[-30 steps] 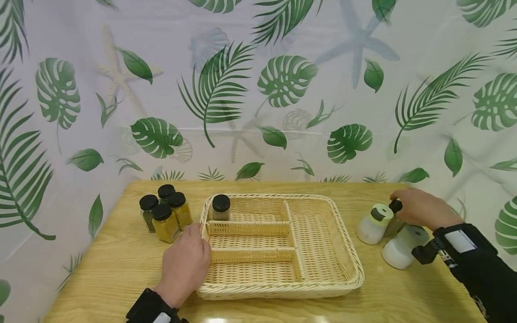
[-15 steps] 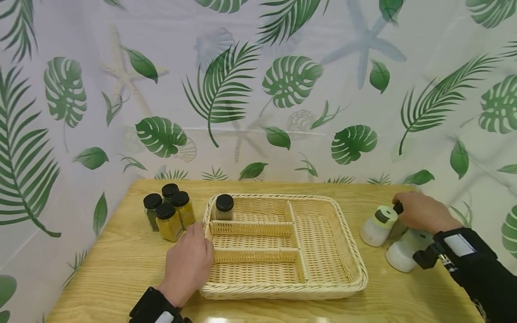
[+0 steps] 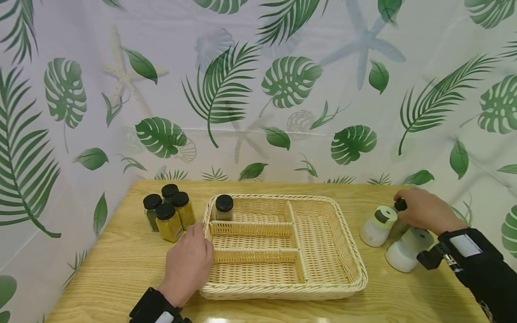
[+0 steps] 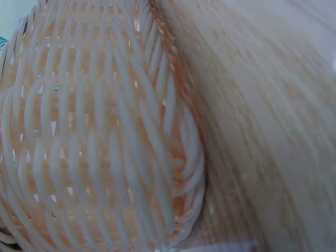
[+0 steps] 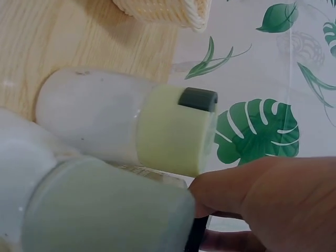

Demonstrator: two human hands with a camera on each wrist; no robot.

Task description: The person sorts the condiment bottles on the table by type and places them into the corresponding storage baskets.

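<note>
A pale wicker basket with four-sided compartments lies on the table. At its left rim, my left hand holds on; the left wrist view shows only the basket's woven side, with the fingers out of sight. Over at the right, my right hand pinches the black cap of a spice jar, whose body is mostly hidden. Two white seasoning bottles stand close by: one with a yellow-green top and one with a paler green top, nearest the right wrist camera.
One black-capped jar stands in the basket's back left compartment. Left of the basket is a cluster of several black-capped spice jars, some yellow. A leaf-patterned cloth hangs behind the wooden table.
The head view has shifted slightly, moving the scene a little to the right. My right hand stays at the black cap with only slight motion, and my left hand keeps its place on the basket.
</note>
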